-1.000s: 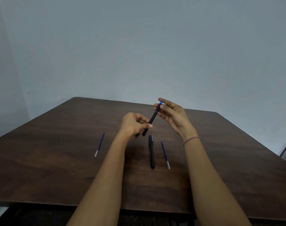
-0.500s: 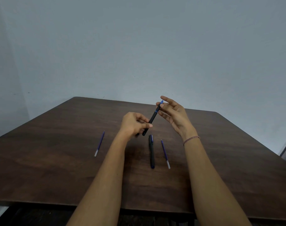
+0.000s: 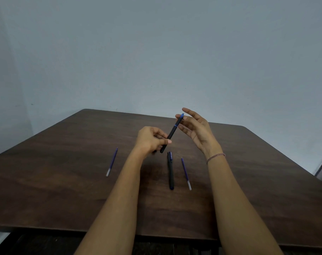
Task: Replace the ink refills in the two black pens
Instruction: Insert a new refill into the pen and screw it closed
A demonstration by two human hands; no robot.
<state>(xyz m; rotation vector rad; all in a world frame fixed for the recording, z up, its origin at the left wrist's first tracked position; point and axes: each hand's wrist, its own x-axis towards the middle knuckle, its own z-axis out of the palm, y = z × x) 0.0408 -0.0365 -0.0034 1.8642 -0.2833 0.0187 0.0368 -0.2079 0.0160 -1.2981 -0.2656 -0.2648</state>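
Note:
My left hand [image 3: 151, 139] grips the lower half of a black pen [image 3: 173, 132] and holds it tilted above the table, blue end up and to the right. My right hand [image 3: 196, 128] is beside the pen's blue top, fingers straight and spread, with fingertips at or just off the tip. A second black pen [image 3: 170, 170] lies on the table below the hands, pointing towards me. One blue ink refill [image 3: 186, 173] lies just right of that pen. Another blue refill [image 3: 112, 161] lies to the left of my left forearm.
The dark brown wooden table [image 3: 64, 190] fills the lower view, its front edge close to me. A plain pale wall stands behind it. A bracelet circles my right wrist.
My right hand's fingers have loosened from the pen's blue top and spread out. The left hand keeps the pen at nearly the same tilt.

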